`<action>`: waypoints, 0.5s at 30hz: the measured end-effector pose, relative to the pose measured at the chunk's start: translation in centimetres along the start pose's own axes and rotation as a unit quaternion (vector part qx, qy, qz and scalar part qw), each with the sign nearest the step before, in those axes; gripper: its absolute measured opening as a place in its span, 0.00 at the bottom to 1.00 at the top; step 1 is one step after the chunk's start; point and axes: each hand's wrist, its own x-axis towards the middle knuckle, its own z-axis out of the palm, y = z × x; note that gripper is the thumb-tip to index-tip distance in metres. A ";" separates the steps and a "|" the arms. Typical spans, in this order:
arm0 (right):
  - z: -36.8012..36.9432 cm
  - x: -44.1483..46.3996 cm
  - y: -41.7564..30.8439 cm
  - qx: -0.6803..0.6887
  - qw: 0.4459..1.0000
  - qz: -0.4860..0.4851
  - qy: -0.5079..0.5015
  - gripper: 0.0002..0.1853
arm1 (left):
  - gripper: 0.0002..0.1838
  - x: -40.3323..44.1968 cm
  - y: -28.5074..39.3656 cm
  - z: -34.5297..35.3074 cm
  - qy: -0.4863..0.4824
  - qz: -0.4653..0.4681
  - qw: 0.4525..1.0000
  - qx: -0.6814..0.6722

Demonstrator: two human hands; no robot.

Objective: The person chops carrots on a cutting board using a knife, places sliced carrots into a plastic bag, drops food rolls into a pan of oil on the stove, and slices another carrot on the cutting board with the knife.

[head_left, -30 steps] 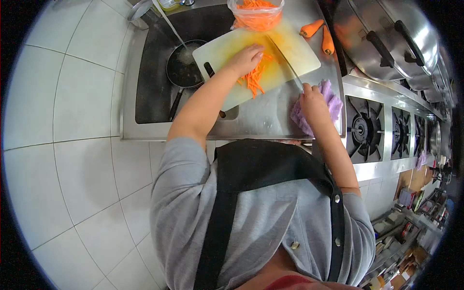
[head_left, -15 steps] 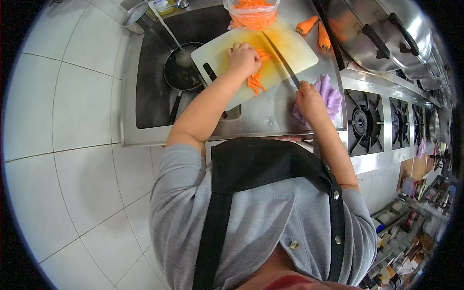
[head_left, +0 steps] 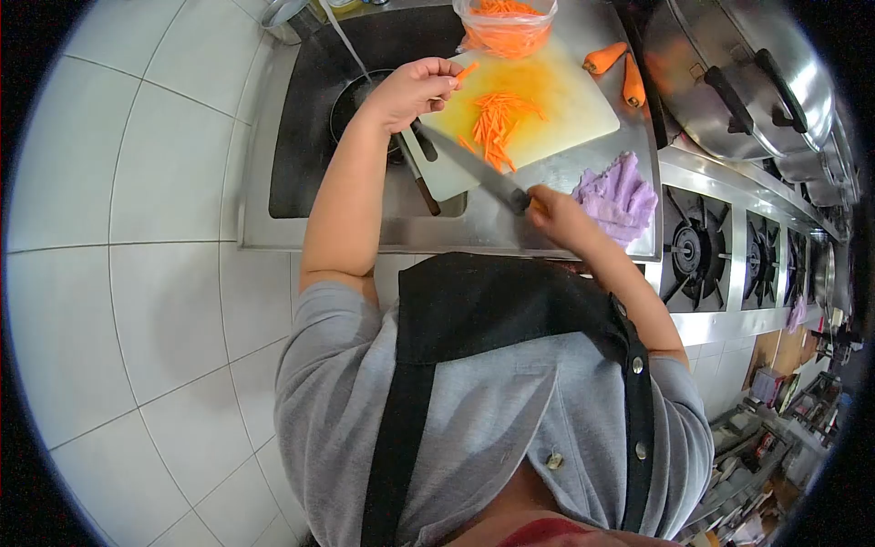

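Note:
My left hand is raised at the left end of the white cutting board, its fingers pinching a small orange piece of carrot. A pile of carrot strips lies in the middle of the board, over a yellow-orange stain. Wrapped round the handle of a kitchen knife, my right hand is at the board's near edge. The long blade slants up and left, its tip end close below my left hand. A clear plastic container of shredded carrot stands at the board's far edge.
Two carrots lie right of the board, and a purple cloth lies near my right hand. In the sink, running water falls into a black pan. Large steel pots and gas burners are at the right.
My left hand has lifted off the carrot strips and moved up and left with a carrot piece. My right hand has swung the knife leftward, from over the board to its near-left edge.

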 end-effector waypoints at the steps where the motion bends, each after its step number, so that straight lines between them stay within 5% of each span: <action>1: -0.1 0.6 0.3 -0.009 1.000 0.007 0.016 0.15 | 0.10 -0.6 0.1 0.0 -0.012 -0.009 1.000 0.026; 10: -3.8 3.9 1.6 -0.079 0.992 -0.004 0.098 0.12 | 0.08 3.0 -8.4 1.0 -0.052 -0.069 0.907 0.413; 13: -3.3 3.7 1.1 -0.135 0.987 -0.007 0.084 0.14 | 0.08 3.5 -10.1 1.6 0.070 -0.006 0.888 0.454; 15: -2.9 3.6 0.7 -0.166 0.984 -0.003 0.068 0.17 | 0.09 2.9 -10.4 1.8 0.220 0.102 0.829 0.504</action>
